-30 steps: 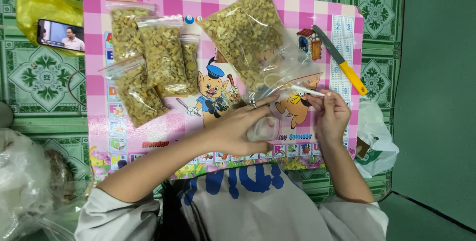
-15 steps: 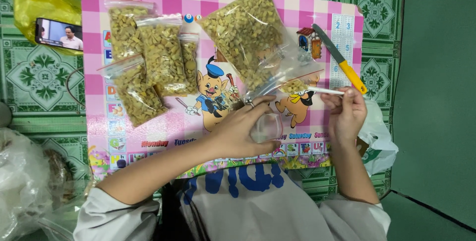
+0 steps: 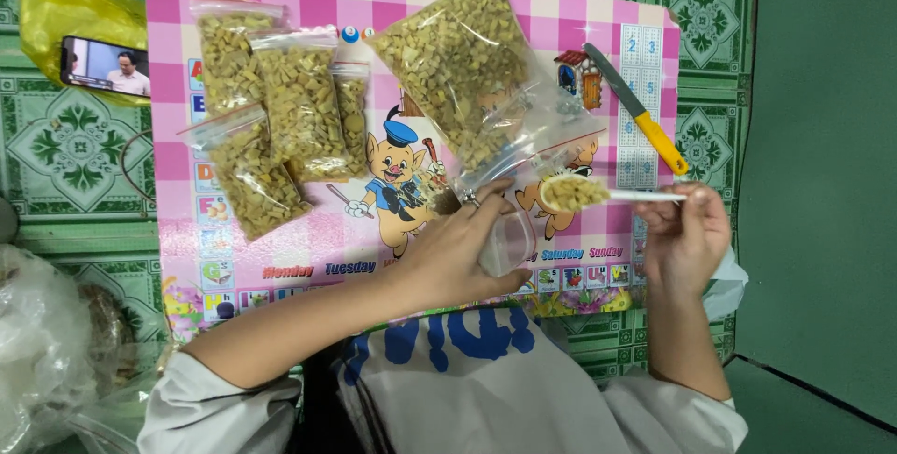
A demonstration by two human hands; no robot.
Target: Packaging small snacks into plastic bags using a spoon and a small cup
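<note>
My right hand (image 3: 687,234) pinches a white spoon (image 3: 598,194) heaped with yellow bits, right of centre. My left hand (image 3: 462,253) grips a small clear bag (image 3: 509,241) at centre, just below-left of the spoon's bowl.

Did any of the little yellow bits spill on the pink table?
No spill shows. The bits sit heaped in the spoon held by the right hand, and in the bags. The knife lies tidy on the pink table.

Four small clear bags of tan chunks (image 3: 280,127) lie overlapping at the pink checked tabletop's (image 3: 308,239) upper left. A larger clear bag (image 3: 462,66) of the same sits centre, open. A phone screen (image 3: 105,63) glows on yellow plastic at far left.
</note>
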